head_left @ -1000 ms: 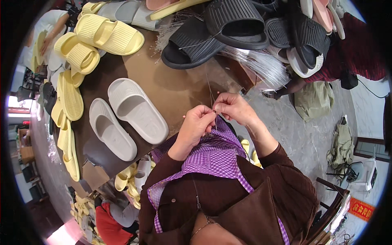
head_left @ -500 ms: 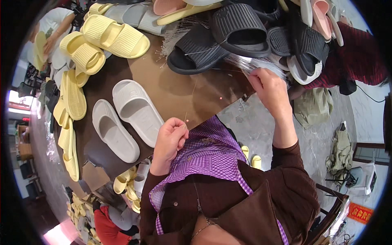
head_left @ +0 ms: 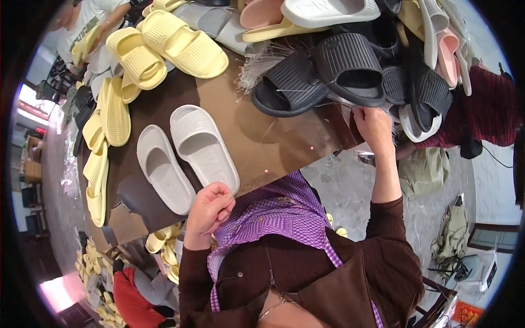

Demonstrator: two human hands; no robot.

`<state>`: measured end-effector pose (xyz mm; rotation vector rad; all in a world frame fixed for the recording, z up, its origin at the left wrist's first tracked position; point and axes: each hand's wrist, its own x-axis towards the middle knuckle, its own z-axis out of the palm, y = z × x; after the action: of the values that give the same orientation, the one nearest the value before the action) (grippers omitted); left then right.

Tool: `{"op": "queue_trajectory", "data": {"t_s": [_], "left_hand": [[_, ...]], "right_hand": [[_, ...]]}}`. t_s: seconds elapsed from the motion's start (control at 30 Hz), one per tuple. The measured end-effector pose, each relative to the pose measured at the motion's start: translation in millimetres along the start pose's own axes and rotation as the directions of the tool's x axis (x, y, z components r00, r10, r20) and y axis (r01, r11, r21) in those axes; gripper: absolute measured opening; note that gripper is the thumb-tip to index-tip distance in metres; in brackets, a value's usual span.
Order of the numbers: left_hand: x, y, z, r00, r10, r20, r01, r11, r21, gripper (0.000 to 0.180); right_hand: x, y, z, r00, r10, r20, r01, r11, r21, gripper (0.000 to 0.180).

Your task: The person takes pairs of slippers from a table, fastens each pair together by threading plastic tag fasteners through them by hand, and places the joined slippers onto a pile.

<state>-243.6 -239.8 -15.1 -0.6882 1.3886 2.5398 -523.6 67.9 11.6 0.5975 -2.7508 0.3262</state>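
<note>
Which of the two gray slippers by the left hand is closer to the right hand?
The right gray slipper: it lies between the left gray slipper and the right hand.

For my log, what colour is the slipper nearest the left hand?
The slipper is light grey; the head view shows it best.

A footwear workshop, this, and a busy one: pale yellow ribbed slides and black ribbed slides crowd a flat brown worktable, a bunch of thin translucent strands among them; there's a co-worker in a white T-shirt, and a heap of yellow footwear lower left.
</note>
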Motion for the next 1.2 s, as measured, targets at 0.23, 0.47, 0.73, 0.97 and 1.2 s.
{"op": "queue_trajectory", "data": {"t_s": [0.23,0.47,0.73,0.97,1.2], "left_hand": [[-56,2,-56,0.997,0.053,-0.054,-0.056,0.997,-0.050,0.004],[-127,0,-112,0.913,0.325,-0.245,-0.361,0.925,-0.119,0.006],[-179,-11,-155,0.725,0.492,-0.483,-0.626,0.763,-0.162,0.013],[-158,-3,-108,0.799,0.433,-0.418,-0.506,0.859,-0.076,0.010],[-113,-10,-67,0.954,0.263,-0.143,-0.288,0.935,-0.207,0.004]], "right_hand": [[5,-2,1,0.998,0.050,-0.022,-0.050,0.999,-0.011,0.019],[3,-2,2,0.996,0.024,-0.082,-0.027,0.999,-0.030,0.021],[3,0,2,0.999,0.017,-0.045,-0.019,0.998,-0.055,0.021],[-12,-12,-16,0.984,-0.139,-0.113,0.148,0.986,0.075,0.017],[-25,-8,-15,0.973,-0.198,-0.118,0.199,0.980,-0.008,0.017]]}}
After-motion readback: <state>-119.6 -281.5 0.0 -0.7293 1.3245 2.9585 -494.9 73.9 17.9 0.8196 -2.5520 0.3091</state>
